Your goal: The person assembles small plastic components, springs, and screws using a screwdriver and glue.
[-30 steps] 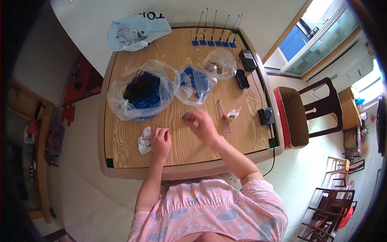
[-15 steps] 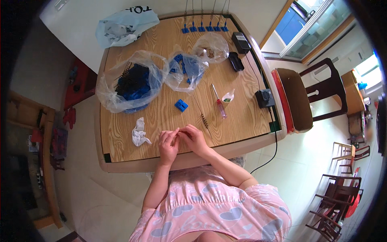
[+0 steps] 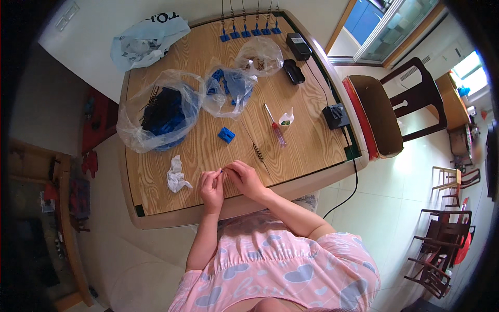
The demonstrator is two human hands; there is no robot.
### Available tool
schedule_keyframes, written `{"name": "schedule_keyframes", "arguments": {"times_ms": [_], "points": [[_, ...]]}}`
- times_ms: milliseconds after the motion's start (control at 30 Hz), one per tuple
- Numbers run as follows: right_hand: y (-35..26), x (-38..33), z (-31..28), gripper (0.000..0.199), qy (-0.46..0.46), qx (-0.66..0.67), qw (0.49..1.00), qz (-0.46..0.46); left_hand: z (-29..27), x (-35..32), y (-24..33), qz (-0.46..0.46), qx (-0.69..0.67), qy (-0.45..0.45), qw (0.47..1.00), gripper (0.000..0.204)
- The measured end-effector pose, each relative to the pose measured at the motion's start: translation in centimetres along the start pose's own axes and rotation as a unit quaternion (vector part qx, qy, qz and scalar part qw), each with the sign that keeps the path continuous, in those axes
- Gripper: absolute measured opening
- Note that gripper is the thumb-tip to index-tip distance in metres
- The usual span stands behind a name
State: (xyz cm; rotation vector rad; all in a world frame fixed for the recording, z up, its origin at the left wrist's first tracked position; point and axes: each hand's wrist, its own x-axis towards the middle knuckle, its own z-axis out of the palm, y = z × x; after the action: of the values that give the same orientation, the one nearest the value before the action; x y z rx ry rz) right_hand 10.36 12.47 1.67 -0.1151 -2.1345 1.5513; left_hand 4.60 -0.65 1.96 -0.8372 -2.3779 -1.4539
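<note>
Near the table's front edge my left hand and my right hand meet at their fingertips. Between them shows a tiny dark blue piece, too small to name, pinched by the left fingers; the right fingertips press close against it. Just beyond my hands lies a blue plastic block. A dark coil spring with long straight wire ends rests to the right of it. A crumpled white tissue is left of my left hand.
Clear plastic bags hold black springs and blue parts, blue pieces and small brownish parts. A screwdriver and a small white bottle lie right. Blue bases with springs stand at the back; black adapters line the right.
The view has shifted a little, moving the table's things slightly left. My fingertips have parted a little, and a small blue piece now shows between them.
</note>
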Motion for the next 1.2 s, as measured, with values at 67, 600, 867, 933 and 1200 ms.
{"name": "schedule_keyframes", "arguments": {"times_ms": [67,600,867,933,1200], "points": [[-0.4,0.1,0.1,0.013,0.002,0.002,1.000,0.007,-0.1,-0.3,-0.4,-0.011,-0.015,0.018,1.000,0.009],[0.1,2.5,5.6,0.027,-0.091,-0.138,0.978,-0.128,-5.0,-1.1,-2.5,-0.234,-0.253,0.058,0.937,0.010],[1.3,3.1,5.9,0.024,-0.102,-0.096,0.986,-0.089,-4.0,-0.8,-0.7,-0.061,-0.041,0.042,0.996,0.007],[1.1,2.9,5.7,0.024,-0.110,-0.098,0.985,-0.092,-3.7,-0.4,-1.4,-0.107,-0.047,0.052,0.992,0.007],[0.0,0.6,1.9,0.018,-0.054,-0.044,0.997,-0.045,-4.4,2.1,-3.4,-0.020,0.065,0.078,0.995,0.008]]}}
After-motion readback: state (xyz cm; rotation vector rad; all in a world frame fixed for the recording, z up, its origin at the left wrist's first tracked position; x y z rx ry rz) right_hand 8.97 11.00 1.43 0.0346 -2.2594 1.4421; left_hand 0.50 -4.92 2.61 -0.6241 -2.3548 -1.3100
